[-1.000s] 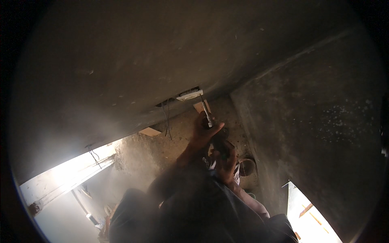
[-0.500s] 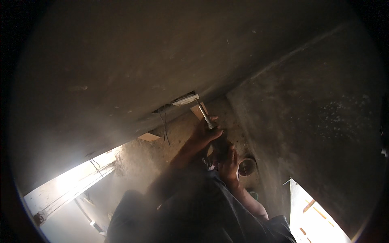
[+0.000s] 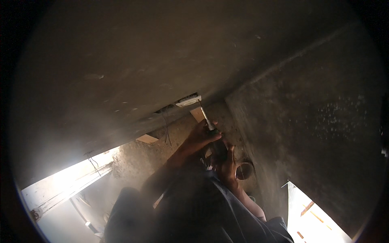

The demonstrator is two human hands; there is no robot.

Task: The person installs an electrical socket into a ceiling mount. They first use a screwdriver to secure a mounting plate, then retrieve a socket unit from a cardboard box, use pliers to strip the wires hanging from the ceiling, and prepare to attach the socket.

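My left hand [image 3: 200, 137] is closed round the front of a dark power drill [image 3: 219, 149], just behind its long silver bit [image 3: 206, 116]. The bit points up to the right end of a white rectangular fitting [image 3: 187, 101] set in a recess in the dark wall; whether the tip touches it is too small to tell. Behind the left one, my right hand [image 3: 229, 166] grips the rear of the drill, whose lower part is in shadow. Thin loose wires [image 3: 167, 133] hang from a second recess left of the fitting.
Tan flat pieces [image 3: 146, 138] lie on the dusty floor below the wall. A round container [image 3: 244, 171] stands beside my right hand. A rough dark wall [image 3: 312, 121] rises on the right. Bright openings [image 3: 69, 178] show at lower left and lower right, with more wires hanging over the left one.
Fitting, drill and both hands appear slightly lower in the picture than a second ago, as the view has shifted a little. Both hands keep their hold on the drill.
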